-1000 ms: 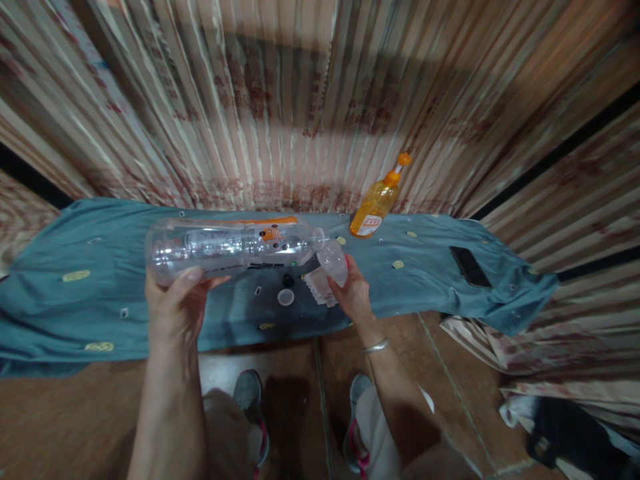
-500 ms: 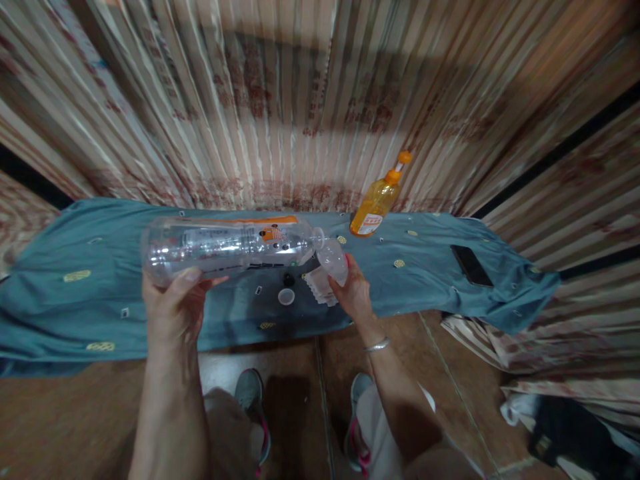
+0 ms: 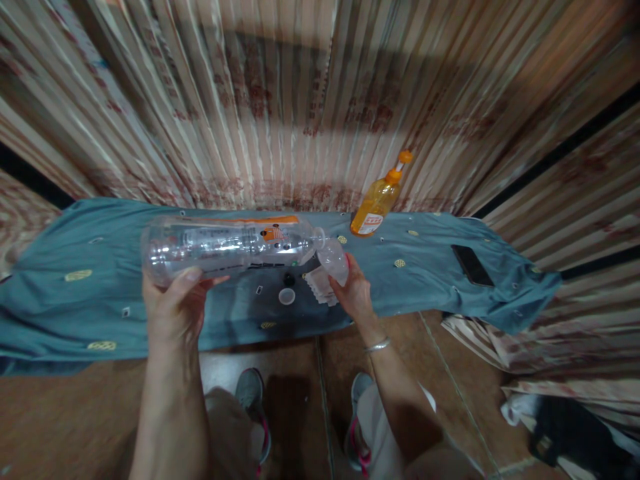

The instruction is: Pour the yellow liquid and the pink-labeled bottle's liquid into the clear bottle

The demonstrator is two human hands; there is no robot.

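Two hands up over the cloth. Left hand grips big clear bottle, lying sideways, neck touching small cup clasped in right hand. Cap near cloth's front edge; orange bottle at back edge; phone toward right end.

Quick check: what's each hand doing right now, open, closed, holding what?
Left hand: closed on the base of the large clear bottle, held sideways.
Right hand: closed on the small clear bottle at its mouth.

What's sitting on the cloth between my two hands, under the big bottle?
In the head view, between the left hand and right hand, below the large clear bottle, the teal cloth holds a white cap and a small dark cap.
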